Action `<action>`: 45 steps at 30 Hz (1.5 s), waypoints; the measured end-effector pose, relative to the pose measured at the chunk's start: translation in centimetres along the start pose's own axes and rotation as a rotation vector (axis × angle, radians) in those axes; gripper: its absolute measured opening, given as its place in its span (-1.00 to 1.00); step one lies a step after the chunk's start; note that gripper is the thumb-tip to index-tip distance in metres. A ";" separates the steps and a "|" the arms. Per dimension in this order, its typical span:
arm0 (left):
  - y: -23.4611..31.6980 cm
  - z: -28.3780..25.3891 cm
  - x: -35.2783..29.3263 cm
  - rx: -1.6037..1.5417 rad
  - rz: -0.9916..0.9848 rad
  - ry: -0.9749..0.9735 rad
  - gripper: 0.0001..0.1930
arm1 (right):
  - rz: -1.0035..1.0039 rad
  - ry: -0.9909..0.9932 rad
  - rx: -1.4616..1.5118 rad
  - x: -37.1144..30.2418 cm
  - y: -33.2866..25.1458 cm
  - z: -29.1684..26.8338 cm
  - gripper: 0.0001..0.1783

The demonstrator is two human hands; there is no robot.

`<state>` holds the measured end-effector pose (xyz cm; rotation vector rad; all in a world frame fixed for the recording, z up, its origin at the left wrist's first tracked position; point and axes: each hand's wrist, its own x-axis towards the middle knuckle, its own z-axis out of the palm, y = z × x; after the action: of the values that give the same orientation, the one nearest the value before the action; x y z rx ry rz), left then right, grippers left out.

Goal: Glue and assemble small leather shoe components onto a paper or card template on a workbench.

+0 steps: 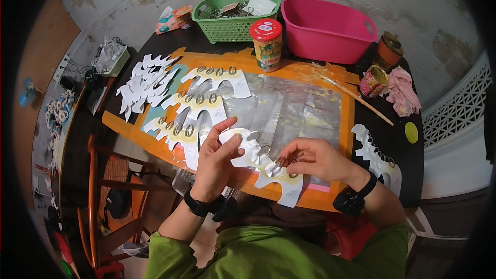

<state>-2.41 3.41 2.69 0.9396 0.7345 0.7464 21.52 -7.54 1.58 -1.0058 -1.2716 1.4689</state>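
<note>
With our left hand (219,157), we grip the white paper (289,188); our right hand (316,160) pinches a ring (280,161) on it.

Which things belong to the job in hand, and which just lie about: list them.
Likely the job's:
white piece at left hand and right hand
metal rings
other ringed pieces
open can

Apparently just lying about:
soft packet
wooden chair
yellow-green disc
</note>
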 end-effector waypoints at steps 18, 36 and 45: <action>-3.9 5.3 -2.8 -0.019 -0.091 -0.165 -0.37 | -0.023 0.204 0.133 -0.2 -0.4 0.1 -0.72; -5.5 6.5 -1.4 -0.043 0.196 0.080 -0.23 | -0.181 0.323 -0.104 -0.2 0.2 1.0 -0.69; -5.2 7.3 -2.1 -0.134 0.177 0.141 -0.15 | -0.178 0.400 -0.026 -0.2 0.3 1.5 -0.87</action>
<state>3.57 -3.43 1.45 0.8429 0.7204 1.0135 20.09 -8.15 1.49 -1.1076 -1.0598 1.0527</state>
